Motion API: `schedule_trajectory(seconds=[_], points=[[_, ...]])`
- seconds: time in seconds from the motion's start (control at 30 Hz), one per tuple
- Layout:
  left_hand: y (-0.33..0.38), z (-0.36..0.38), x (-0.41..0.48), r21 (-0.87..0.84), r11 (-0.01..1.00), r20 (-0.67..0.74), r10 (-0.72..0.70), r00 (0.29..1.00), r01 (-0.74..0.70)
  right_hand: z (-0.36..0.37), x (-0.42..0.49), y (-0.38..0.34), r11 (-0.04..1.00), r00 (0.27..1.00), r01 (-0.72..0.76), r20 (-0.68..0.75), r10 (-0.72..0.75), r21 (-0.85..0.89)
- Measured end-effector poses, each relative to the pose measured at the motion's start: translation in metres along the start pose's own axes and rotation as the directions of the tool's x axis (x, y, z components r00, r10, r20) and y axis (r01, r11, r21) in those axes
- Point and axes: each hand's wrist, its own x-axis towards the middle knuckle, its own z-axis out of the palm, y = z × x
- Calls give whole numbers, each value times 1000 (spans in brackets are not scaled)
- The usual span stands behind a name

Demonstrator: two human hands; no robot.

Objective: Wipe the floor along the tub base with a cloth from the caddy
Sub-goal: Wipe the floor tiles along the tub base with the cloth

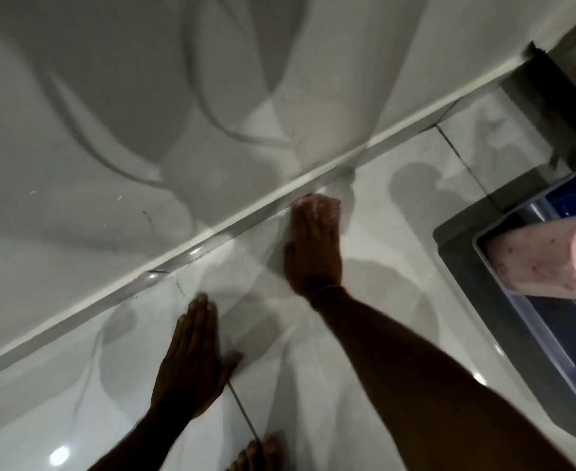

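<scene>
Glossy pale floor tile (398, 253) runs up to the white tub base (110, 164), with a light trim strip (212, 232) along the joint between them. At the right edge stands the caddy (517, 232), a clear-and-blue container holding a pink speckled bottle (534, 263); no cloth can be made out inside it.

The right hand (313, 246) lies flat, fingers extended and together, fingertips touching the trim strip. A faint pale smear shows at the fingertips; whether this is a thin cloth or motion blur cannot be determined. The left hand (191, 362) is spread palm-down on the tile, empty, apparently bracing. Bare toes (256, 453) show at the bottom edge.

Assessment: a cleaning cloth should be light, limp and easily bunched, so it is best pinned under a flat palm and fingers rather than pinched. On this polished, possibly damp tile it should slide freely, and the bracing hand may slip too. Pressure should stay at the fingertips to reach into the joint.
</scene>
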Motion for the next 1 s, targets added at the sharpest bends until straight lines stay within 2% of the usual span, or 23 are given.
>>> schedule_trajectory(seconds=[0.13, 0.23, 0.3, 0.37, 0.43, 0.53, 0.6, 0.67, 0.77, 0.83, 0.9, 1.0], points=[[0, -4, 0, 3, 1000, 1, 15, 1000, -15, 24, -35, -62, 958, 952, 280, 113, -285, 61], [-1, -6, 0, -5, 1000, 12, 2, 1000, -2, 30, -45, -80, 926, 914, 373, 145, -378, 63], [-2, -5, 0, -11, 1000, 16, -5, 1000, 5, 30, -42, -79, 853, 837, 518, 168, -520, 61], [-2, -3, 0, -14, 1000, 20, -17, 1000, 18, 28, -31, -70, 740, 715, 669, 208, -667, 73], [-1, -2, 0, -24, 1000, -2, -18, 1000, 18, 19, -16, -57, 668, 639, 741, 233, -733, 71], [-1, -3, 1, -27, 1000, -26, 10, 1000, -10, -1, 13, -15, 669, 646, 743, 240, -725, 23], [0, -3, 0, -30, 999, -38, 11, 999, -12, -19, 36, 24, 730, 710, 683, 259, -655, -29], [4, -2, 0, -34, 999, -58, 0, 998, -2, -45, 50, 61, 854, 817, 521, 287, -500, 6], [11, 1, 3, -50, 998, -97, -29, 995, 24, -82, 63, 112, 921, 917, 389, 98, -387, 0], [15, 4, 6, -55, 998, -117, -50, 992, 44, -98, 69, 137, 982, 981, 190, 41, -190, 1], [18, 6, 10, -58, 997, -117, -64, 991, 57, -111, 81, 152, 997, 997, -71, 22, 71, 1], [17, 8, 14, -61, 995, -100, -84, 991, 79, -127, 116, 178, 941, 942, -336, -10, 336, -31]])
